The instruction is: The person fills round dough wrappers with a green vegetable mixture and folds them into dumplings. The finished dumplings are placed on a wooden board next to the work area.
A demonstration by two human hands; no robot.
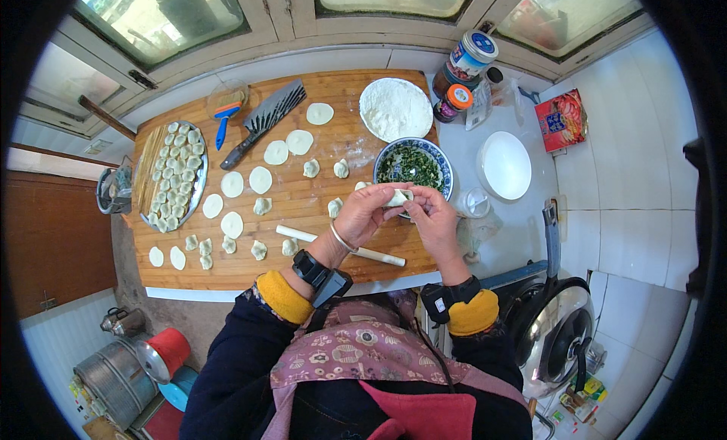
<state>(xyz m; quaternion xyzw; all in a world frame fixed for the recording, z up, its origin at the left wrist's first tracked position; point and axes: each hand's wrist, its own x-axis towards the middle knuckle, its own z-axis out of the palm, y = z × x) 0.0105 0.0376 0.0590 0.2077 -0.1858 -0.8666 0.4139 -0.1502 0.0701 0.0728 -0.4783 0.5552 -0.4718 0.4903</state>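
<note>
Between the fingers of both hands is a partly folded dumpling [400,198], with a little green filling showing at its edge. My left hand [363,211] pinches one side and my right hand [433,214] the other. Just behind them, partly covered by the hands, stands a blue-and-white bowl [448,181] of chopped green filling [410,163]. A pale rolling pin [375,256] lies on the wooden board [318,198], passing under my left forearm. Round dough wrappers [260,180] and several shaped dumplings [262,206] are spread over the board to the left.
At the far left a round metal tray [199,184] bears rows of dumplings. A cleaver [264,125] and a blue-handled scraper [225,122] lie at the back. A bowl of flour [396,109], jars [453,104] and a white bowl [504,165] stand rightward; a lidded pan [554,332] sits lower right.
</note>
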